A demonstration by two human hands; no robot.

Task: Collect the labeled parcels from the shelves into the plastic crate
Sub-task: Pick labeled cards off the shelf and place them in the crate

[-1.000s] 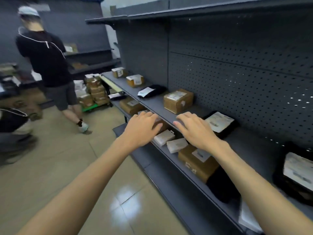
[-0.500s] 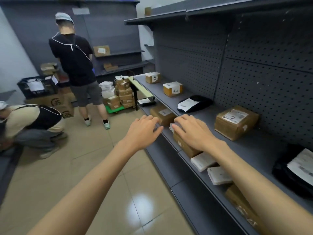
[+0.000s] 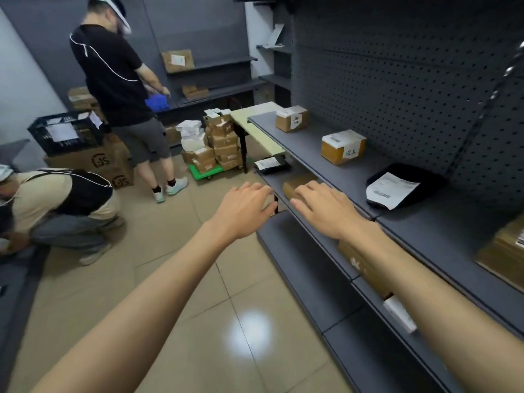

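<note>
The left hand (image 3: 243, 211) and right hand (image 3: 323, 208) are shifted further along the shelf (image 3: 306, 148), spread and empty. Labelled boxes (image 3: 337, 151) are left uncollected, well apart from the far-left plastic crate (image 3: 85, 143).

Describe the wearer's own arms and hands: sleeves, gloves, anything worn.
The left arm and right arm are bare as far as the frame shows, with no sleeves in view. The left hand and right hand wear no gloves. No watch, band or ring shows on the visible backs of the wrists and fingers, and no markings.

Two hands (image 3: 243, 208) (image 3: 326, 207), two people (image 3: 113, 80) (image 3: 56, 199), one crate (image 3: 42, 134)
</note>
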